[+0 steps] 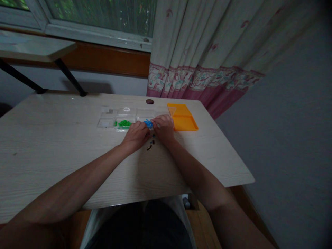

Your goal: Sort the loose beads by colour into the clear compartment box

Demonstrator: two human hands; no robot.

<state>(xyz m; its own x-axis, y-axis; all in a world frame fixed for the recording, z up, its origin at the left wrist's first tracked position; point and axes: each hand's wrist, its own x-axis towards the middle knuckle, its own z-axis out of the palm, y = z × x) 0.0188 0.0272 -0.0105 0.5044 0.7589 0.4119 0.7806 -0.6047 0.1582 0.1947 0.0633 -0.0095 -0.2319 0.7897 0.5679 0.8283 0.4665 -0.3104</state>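
A clear plastic compartment box point(126, 111) lies on the table, with a heap of small green pieces point(125, 123) in one section and small blue pieces point(148, 123) in another. My left hand point(137, 134) rests at the box's near side between these two heaps, its fingers curled. Just right of the blue pieces is my right hand point(165, 127), fingers bent and drawn together. Whatever the fingertips hold is too small or hidden to name. Several tiny dark and blue bits point(153, 142) lie on the table below the hands, beside a small brownish piece point(149, 147).
An orange tray point(184, 122) stands right of the box, near my right hand. The light wooden table point(64, 145) has a round cable hole point(149, 101) at the back. A raised shelf point(38, 48) on black legs stands at the left, and a curtain point(197, 52) hangs behind.
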